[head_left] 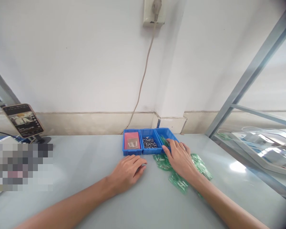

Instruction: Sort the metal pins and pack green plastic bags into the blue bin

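Two bare forearms enter from the lower edge and lie on the pale grey desk point(85, 165). The left hand point(127, 171) rests palm down on bare desk surface, fingers loosely bent, nothing held; it lies just short of the trays. The right hand point(180, 157) lies palm down over a loose heap of green packets point(179, 183), which spreads under the wrist and to either side of it. Its fingertips reach the front rim of the right tray point(168, 133). Whether they pinch anything cannot be determined from this view.

Three blue trays stand side by side, touching, near the back of the desk. The left tray point(132, 152) holds a pink sheet with a few small pale parts on it. The middle tray point(149, 152) holds small dark metal pins. The right tray holds green pieces.

At the far left a phone point(23, 120) leans tilted on a stand. Behind the trays a cable point(143, 79) runs up the white wall to a socket point(153, 12). A grey metal frame point(252, 70) stands at the right.
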A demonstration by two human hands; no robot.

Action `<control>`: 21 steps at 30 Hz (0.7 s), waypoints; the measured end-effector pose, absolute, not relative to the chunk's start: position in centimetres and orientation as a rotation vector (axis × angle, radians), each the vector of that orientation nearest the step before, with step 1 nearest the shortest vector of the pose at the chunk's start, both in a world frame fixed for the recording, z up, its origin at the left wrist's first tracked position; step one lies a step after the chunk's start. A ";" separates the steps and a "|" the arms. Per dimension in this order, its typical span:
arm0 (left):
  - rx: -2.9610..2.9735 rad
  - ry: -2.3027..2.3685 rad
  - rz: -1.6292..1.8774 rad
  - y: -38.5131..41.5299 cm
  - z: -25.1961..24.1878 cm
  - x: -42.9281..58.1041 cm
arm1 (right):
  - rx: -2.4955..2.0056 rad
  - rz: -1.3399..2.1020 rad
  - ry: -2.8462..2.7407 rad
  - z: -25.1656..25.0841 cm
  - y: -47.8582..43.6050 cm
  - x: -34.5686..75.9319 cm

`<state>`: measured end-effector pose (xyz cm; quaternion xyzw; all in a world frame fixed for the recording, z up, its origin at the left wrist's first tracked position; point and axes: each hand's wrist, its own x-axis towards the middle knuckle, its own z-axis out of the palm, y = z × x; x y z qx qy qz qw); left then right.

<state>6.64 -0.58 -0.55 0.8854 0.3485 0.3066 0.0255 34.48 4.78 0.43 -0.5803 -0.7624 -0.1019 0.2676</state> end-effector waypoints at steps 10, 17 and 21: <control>2.753 1.075 0.947 -0.5 -0.4 6.8 | -1.261 -0.143 -2.127 3.1 2.5 33.4; 2.761 1.070 0.963 -0.5 -0.3 6.8 | -1.230 -0.072 -2.439 2.1 1.7 32.7; 2.748 1.061 0.943 -0.6 -0.4 6.7 | -1.268 -0.103 -2.511 1.5 1.6 32.5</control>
